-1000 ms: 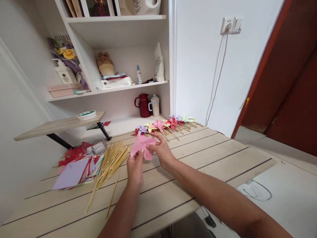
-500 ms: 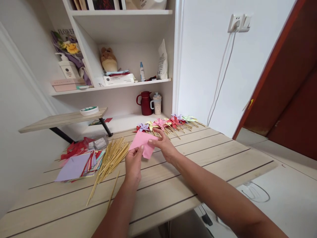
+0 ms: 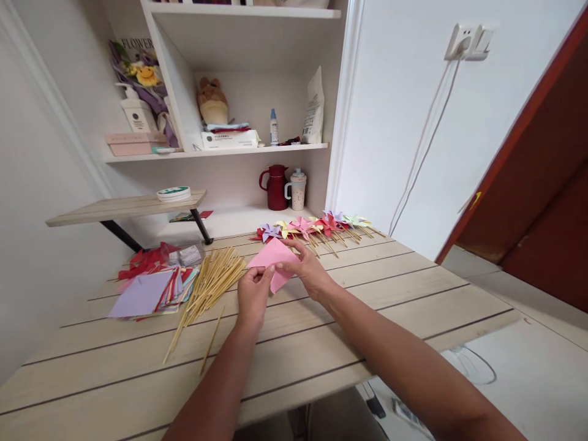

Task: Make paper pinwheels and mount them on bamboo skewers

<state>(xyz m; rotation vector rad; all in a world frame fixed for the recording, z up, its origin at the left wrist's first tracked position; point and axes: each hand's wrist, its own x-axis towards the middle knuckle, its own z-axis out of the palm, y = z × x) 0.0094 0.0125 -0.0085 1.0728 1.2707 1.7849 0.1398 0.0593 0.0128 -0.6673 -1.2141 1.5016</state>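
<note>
A square of pink paper [image 3: 274, 252] is held just above the wooden table, one corner pointing away from me. My left hand [image 3: 253, 293] pinches its lower left part, thumb on top. From the right, my right hand [image 3: 307, 269] grips the opposite edge, and its thumb tip meets the left thumb near the paper's middle. Left of the hands lies a heap of thin wooden sticks [image 3: 212, 283], with a single stick [image 3: 212, 340] apart from it. Behind the paper several paper pinwheels [image 3: 303, 227] on sticks lie in a row.
Coloured paper sheets [image 3: 143, 295] are stacked at the left, beside red paper pieces [image 3: 146, 260] and a clear plastic box [image 3: 187, 254]. A small raised shelf [image 3: 124, 207] bears a white round tape roll [image 3: 173, 194]. A red jug [image 3: 276, 188] and a cup [image 3: 297, 191] stand at the back.
The pink paper has turned so a corner points away from me. My left thumb has moved in toward the right thumb. The view has shifted slightly.
</note>
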